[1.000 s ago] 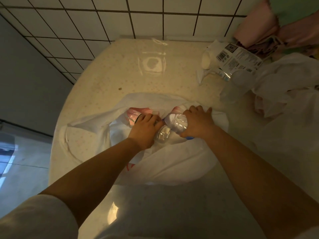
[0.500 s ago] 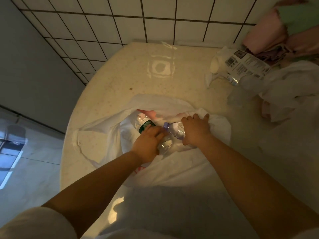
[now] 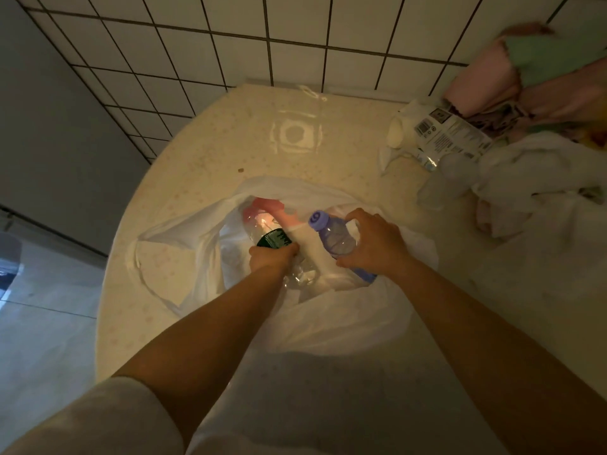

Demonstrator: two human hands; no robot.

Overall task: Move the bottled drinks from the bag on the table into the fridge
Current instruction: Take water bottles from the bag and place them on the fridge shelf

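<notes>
White tiles cover the wall behind a round pale table [image 3: 210, 149]. On the table lies a white bag [image 3: 328, 316], open at the top. The left hand [image 3: 271, 257] is wrapped around a clear bottle with a dark green label [image 3: 272, 239], inside the bag's mouth. The right hand [image 3: 374, 244] grips a bottle with a purple cap [image 3: 331, 234], just at 3 o'clock from the first bottle. Something pink [image 3: 272, 208] sits in the bag at 12 o'clock. Cloths and a wrapper [image 3: 450, 139] pile up at 2 o'clock.

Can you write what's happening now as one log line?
left hand: grips green-label bottle | right hand: grips purple-cap bottle | both over bag
</notes>
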